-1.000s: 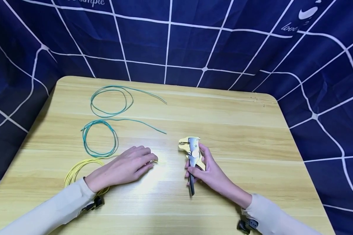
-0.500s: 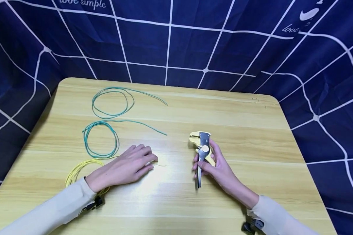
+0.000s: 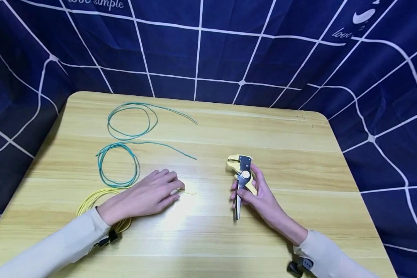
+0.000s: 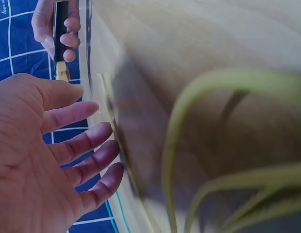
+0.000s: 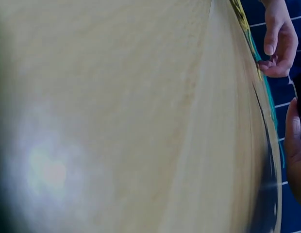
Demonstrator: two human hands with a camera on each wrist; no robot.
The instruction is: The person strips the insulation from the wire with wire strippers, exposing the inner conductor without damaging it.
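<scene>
Two hands are likely getting ready: right hand (image 3: 261, 196), fingers bent, gripping the pliers (image 3: 244, 170), loose-fingered left hand (image 3: 148, 195) touching the yellow wire (image 3: 89, 200), whose tip (image 3: 192, 193) probably needs the pliers next.

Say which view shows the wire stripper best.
The head view: the wire stripper shows nearly whole there. The left wrist view shows its dark handle and some yellow; the right wrist view, only a dark part at the edge.

The left hand (image 3: 144, 197) is facing palm down, its loose fingers (image 4: 87, 141) bending slightly; the right hand (image 3: 260, 197) is gripping, and both forearms (image 3: 66, 241) are slanting inward.
</scene>
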